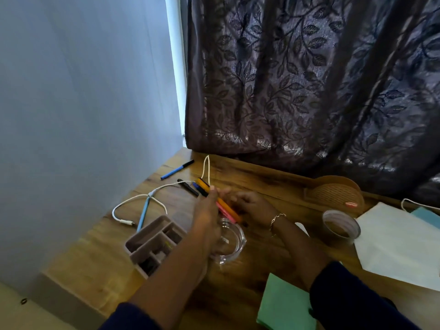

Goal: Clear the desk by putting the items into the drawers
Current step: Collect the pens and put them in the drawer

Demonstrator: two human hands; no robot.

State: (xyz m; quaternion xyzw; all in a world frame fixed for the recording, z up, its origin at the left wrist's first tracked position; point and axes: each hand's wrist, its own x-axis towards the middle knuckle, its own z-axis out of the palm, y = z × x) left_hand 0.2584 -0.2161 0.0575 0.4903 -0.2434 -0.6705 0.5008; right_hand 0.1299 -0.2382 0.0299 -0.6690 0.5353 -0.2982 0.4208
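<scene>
Both grips closed on the marker bundle (pixel 226 207), held just above the tabletop (pixel 262 177). Left hand (pixel 207 210) wraps its middle; right hand (pixel 247 203) curls round the near end. Long axis diagonal: far end points far-left toward the white cable (pixel 171 185), near end over the clear glass dish (pixel 238 241).

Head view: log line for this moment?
left hand: holds markers | right hand: on markers, grip blurred | on desk: cable, blue pen, organizer

The left hand (pixel 206 211) and right hand (pixel 248 206) hold bundled markers (pixel 227 209) above the desk (pixel 262 184).
</scene>
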